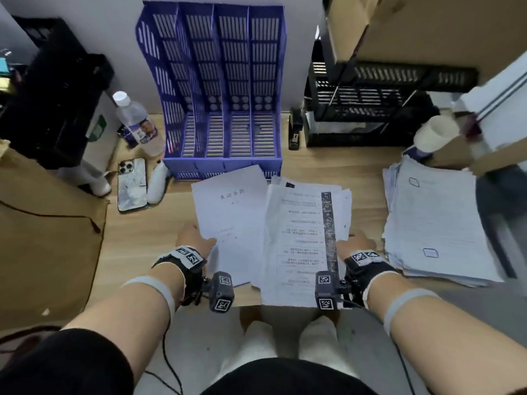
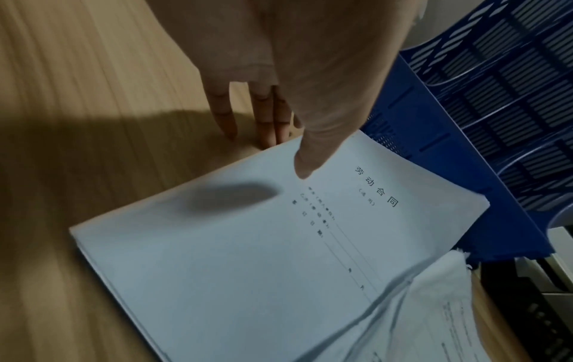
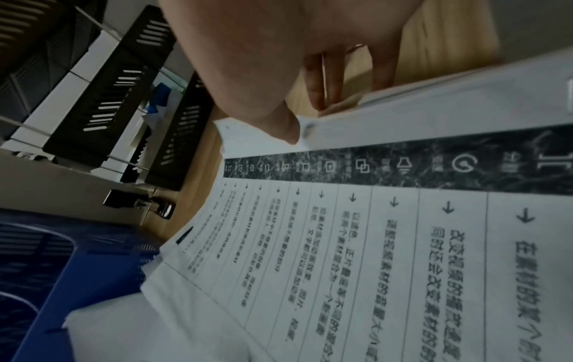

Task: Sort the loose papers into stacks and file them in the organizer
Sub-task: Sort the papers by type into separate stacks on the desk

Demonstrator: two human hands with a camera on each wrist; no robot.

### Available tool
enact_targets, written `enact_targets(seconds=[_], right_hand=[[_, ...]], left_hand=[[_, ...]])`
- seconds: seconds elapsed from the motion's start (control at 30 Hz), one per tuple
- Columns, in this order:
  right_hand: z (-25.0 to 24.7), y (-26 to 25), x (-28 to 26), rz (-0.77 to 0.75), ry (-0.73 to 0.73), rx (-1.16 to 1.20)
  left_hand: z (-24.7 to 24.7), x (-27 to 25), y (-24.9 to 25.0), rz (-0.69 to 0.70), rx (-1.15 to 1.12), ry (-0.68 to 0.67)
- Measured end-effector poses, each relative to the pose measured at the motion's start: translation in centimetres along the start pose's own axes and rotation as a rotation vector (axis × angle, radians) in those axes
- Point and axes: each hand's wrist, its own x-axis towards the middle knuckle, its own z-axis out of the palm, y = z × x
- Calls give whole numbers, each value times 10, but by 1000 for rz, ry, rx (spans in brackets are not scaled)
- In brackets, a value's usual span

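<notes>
Wooden desk spreads under us, backed by a pale wall, with the blue organizer standing upright just beyond our fingertips, its four slots showing no papers.

Our left hand pinches the near left edge of the contract stack: thumb on the cover, the other fingers reaching under the edge toward the wood. Our right hand grips the right edge of the printed stack, thumb on top, fingers curled beneath. The two stacks overlap between our hands, the printed one riding over the contract's right margin. A third, thicker pile of papers lies well apart, off past our right fingers.

We judge the paper light but floppy. The contract stack looks squared and fairly thick, so it should lift as one block if pinched at a long edge. The printed stack is ragged, with sheets fanned at the far end, so it will likely slide and spill unless we tap it square first and support it from beneath.

Writing: the contract cover reads 劳动合同, with a smaller bracketed line beneath that is too small to be sure of. The printed sheet carries a dark icon strip and rows of arrows with Chinese text, mostly too blurred to read. The water bottle beyond our left fingers has a label we cannot read.
</notes>
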Motion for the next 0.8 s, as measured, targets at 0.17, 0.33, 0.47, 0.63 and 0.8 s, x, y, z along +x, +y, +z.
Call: enact_targets(seconds=[0.17,0.33,0.47,0.63,0.8], right_hand=[[0,-8,9,-49,-76,162],[11,-10,14,-122,-159,179],[20,-13,10,-218,-141,134],[19,-11,11,-216,-203,85],[13,-7,8,-225,-237,79]], left_hand=[[14,-6,12,11,-26,-60],[19,-15,19,-61,-140,-131],[22,-20,17,-11,-79,-158],[21,-25,26,6,-127,-130],[27,-36,36,39,-315,-260]])
